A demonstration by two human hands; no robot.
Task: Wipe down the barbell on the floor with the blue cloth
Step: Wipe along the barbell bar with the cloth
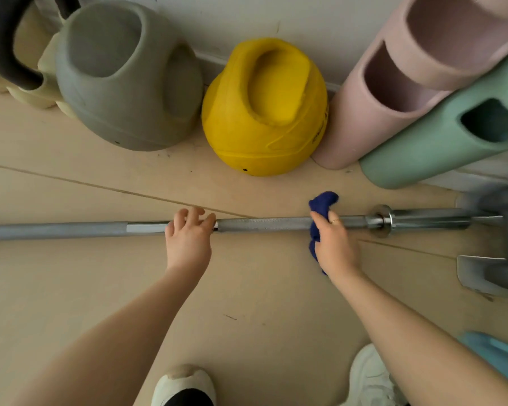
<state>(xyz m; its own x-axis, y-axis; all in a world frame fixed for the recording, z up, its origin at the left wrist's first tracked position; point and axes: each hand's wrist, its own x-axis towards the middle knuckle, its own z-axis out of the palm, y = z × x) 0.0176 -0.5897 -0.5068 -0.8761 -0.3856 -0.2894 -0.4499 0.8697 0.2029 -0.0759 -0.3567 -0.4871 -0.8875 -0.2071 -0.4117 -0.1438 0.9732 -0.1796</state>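
Both our arms reach down: our right hand (333, 244) clenches the blue cloth (320, 212) around the barbell (261, 224), while our left hand (188, 235) rests on it, fingers loosely spread, unclenched. On the floor (71, 273), the barbell's long axis runs left to right, its collar end pointing right. Beyond it sits a yellow kettlebell (264, 109).

barbell (261, 224): shiny metal, knurled grip | blue cloth (323, 202): soft fabric | floor (247, 288): smooth matt

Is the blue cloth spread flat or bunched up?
Bunched: the blue cloth is wadded around the barbell in the right hand.
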